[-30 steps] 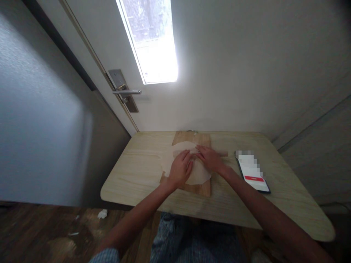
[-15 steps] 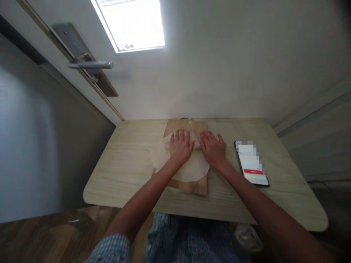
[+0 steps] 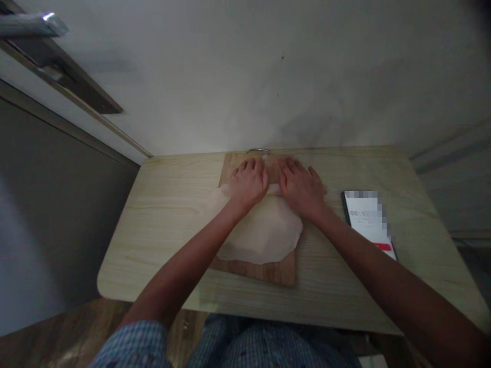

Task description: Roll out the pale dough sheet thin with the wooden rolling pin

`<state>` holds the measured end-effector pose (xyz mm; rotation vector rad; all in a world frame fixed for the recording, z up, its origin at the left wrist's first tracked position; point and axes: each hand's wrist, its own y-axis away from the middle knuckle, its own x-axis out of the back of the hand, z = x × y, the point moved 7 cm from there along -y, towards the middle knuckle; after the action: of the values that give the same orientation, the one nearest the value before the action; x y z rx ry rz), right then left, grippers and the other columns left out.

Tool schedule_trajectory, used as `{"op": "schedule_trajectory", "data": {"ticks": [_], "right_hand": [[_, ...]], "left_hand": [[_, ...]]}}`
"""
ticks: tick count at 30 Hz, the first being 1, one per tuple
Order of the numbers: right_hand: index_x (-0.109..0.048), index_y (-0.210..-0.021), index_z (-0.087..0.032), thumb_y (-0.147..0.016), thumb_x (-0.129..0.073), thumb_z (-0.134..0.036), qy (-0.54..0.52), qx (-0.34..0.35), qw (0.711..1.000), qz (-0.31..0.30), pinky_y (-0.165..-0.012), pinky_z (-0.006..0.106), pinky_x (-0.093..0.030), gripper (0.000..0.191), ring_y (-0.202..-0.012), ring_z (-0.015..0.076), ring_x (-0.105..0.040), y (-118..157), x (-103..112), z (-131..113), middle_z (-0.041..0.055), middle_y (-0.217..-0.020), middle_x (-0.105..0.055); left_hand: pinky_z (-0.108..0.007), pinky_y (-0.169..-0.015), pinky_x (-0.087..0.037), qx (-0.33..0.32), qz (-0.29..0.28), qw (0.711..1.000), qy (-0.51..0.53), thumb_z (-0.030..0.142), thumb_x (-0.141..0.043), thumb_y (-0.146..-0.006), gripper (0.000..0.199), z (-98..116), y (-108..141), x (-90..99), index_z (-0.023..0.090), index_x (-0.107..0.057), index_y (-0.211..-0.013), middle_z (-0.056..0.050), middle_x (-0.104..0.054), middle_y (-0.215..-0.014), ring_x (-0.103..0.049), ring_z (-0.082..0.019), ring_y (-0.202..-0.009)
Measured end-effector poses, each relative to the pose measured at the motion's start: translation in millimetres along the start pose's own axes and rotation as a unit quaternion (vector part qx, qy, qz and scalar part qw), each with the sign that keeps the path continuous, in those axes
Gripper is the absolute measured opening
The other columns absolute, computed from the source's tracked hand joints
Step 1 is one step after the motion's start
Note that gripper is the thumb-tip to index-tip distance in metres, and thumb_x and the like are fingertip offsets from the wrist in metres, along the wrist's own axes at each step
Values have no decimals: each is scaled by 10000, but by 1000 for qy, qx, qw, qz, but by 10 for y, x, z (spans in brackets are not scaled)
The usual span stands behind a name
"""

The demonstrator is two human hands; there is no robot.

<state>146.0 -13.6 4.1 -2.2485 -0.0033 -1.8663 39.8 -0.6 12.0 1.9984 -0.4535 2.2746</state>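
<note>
A thin, pale sheet of rolled dough point(image 3: 264, 235) lies over a wooden board point(image 3: 284, 271), its uneven edge spilling past the board on the left. Across the dough's far part runs a slim rolling pin point(image 3: 273, 189), mostly hidden beneath my hands. My left hand point(image 3: 248, 180) rests palm down on the pin's left side, fingers stretched forward over the bare far end of the board. On the right side, my right hand point(image 3: 301, 184) presses flat on the pin, its fingers extended and the thumb side near my left hand.
The board lies on a light wood table point(image 3: 153, 220) against a white door. A phone point(image 3: 364, 220) with a lit screen lies right of my right forearm. A metal door handle point(image 3: 34, 25) juts out at upper left. A thin metal loop point(image 3: 259, 150) shows behind the board.
Both hands have pushed forward with the pin, toward the board's far end, uncovering more dough on the near side. The view has tilted down and come closer.
</note>
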Motion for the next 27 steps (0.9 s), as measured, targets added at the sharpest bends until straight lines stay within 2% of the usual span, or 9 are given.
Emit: {"op": "schedule_trajectory", "data": {"ticks": [5, 14, 19, 23, 27], "right_hand": [[-294, -1321, -168, -866, -238, -287, 0, -2, 1000, -14, -925, 536, -250, 473, -1224, 287, -297, -134, -27, 37, 136, -1352, -338], [-282, -1312, -136, -876, -211, -298, -8, -2, 1000, 22, -912, 527, -253, 470, -1212, 303, -293, -349, -13, 78, 163, -1330, -355], [-382, -1221, -95, -874, -219, -245, -10, 3, 999, 48, -883, 453, -302, 412, -1127, 281, -384, -402, 41, 63, 174, -1218, -460], [-481, -1090, -90, -861, -246, -237, 0, -18, 998, 57, -797, 393, -363, 360, -1003, 262, -463, -438, 63, 92, 163, -1081, -523], [-527, -1012, -94, -837, -274, -227, 4, -43, 998, 43, -758, 379, -381, 335, -955, 263, -487, -437, 37, 119, 163, -1024, -545]], "left_hand": [[-339, -846, -351, -2, 1, 1000, -5, 310, -202, -888, 374, -21, -168, 10, 149, -454, -1113, -86, -552, -1085, -480, -215, -1027], [-307, -790, -375, 5, -12, 1000, 7, 278, -179, -894, 363, -69, -443, -8, 150, -502, -1002, -79, -588, -959, -548, -188, -903], [-292, -790, -387, 6, -28, 999, 18, 265, -161, -902, 398, -82, -558, -11, 136, -534, -955, -84, -592, -973, -555, -183, -906], [-289, -777, -397, 20, -29, 999, 17, 291, -123, -905, 469, -108, -622, -35, 124, -561, -933, -95, -603, -971, -563, -186, -895], [-281, -741, -403, 26, -26, 999, 10, 297, -109, -900, 500, -113, -608, -47, 123, -577, -932, -107, -612, -957, -571, -186, -867]]}}
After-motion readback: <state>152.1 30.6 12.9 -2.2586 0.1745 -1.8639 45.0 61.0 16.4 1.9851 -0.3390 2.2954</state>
